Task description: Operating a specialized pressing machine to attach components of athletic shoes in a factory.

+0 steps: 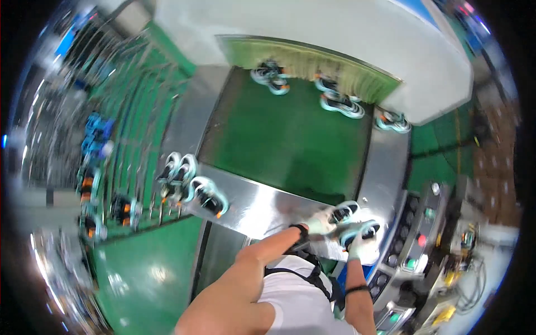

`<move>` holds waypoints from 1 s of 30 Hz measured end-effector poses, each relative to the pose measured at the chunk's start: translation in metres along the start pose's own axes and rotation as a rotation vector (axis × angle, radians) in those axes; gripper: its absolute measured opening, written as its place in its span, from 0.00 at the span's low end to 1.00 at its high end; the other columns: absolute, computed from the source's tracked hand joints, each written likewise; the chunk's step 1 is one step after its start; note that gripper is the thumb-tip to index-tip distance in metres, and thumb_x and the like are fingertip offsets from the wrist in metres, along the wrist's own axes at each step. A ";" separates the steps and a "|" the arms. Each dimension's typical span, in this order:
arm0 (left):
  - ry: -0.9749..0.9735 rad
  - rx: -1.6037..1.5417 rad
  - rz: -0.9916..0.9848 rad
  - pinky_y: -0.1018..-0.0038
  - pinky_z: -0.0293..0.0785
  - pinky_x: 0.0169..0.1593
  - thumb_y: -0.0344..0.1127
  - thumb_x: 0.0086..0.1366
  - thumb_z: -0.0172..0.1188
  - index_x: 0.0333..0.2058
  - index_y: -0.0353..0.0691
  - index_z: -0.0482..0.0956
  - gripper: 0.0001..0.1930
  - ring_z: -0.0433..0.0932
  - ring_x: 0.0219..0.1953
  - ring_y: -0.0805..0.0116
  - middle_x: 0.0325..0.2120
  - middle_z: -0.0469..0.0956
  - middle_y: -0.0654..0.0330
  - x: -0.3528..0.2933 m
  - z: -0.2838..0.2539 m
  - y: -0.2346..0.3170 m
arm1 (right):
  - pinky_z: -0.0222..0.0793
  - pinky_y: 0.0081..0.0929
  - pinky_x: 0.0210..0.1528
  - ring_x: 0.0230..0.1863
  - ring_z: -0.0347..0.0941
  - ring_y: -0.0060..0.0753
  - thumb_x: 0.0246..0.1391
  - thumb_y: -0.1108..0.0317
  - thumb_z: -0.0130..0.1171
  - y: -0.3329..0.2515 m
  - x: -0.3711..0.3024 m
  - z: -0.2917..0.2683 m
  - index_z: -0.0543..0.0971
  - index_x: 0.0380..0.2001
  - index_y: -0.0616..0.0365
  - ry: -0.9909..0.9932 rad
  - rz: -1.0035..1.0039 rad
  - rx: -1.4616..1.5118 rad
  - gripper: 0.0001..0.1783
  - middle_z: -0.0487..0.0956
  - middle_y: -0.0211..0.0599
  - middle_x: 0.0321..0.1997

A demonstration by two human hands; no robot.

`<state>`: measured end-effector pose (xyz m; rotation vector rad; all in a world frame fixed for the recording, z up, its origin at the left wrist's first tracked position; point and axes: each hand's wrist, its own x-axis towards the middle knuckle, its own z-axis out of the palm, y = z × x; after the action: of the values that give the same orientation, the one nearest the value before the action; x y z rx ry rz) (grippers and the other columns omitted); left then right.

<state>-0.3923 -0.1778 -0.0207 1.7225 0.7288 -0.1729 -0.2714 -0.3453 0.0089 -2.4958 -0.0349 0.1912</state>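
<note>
Presently, the left hand (321,222) has its fingers clamped on one shoe (344,211); the right hand (364,249) likewise clamps a second shoe (358,233). Both are positioned side by side at the right end of the metal counter (245,201).

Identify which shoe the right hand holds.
The black shoe with pale mint edging, in the right hand, nearer the white shirt; the left hand holds a similar shoe farther forward.

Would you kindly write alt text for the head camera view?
A person's left hand and right hand each hold a sneaker at the right end of a shiny metal ledge. More sneakers sit toward its left end, others on the green conveyor belt beyond.
</note>
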 end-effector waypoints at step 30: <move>-2.096 0.275 0.812 0.72 0.75 0.49 0.30 0.60 0.65 0.57 0.31 0.67 0.27 0.78 0.43 0.67 0.45 0.78 0.55 -0.486 0.352 0.177 | 0.74 0.31 0.48 0.44 0.79 0.35 0.46 0.59 0.70 0.091 -0.642 -0.323 0.72 0.54 0.66 1.931 1.288 0.256 0.35 0.81 0.49 0.43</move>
<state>-0.5888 -0.7036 0.2563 1.0323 -1.5050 -1.2197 -0.8612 -0.6545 0.2933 -1.1274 2.0238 -1.4916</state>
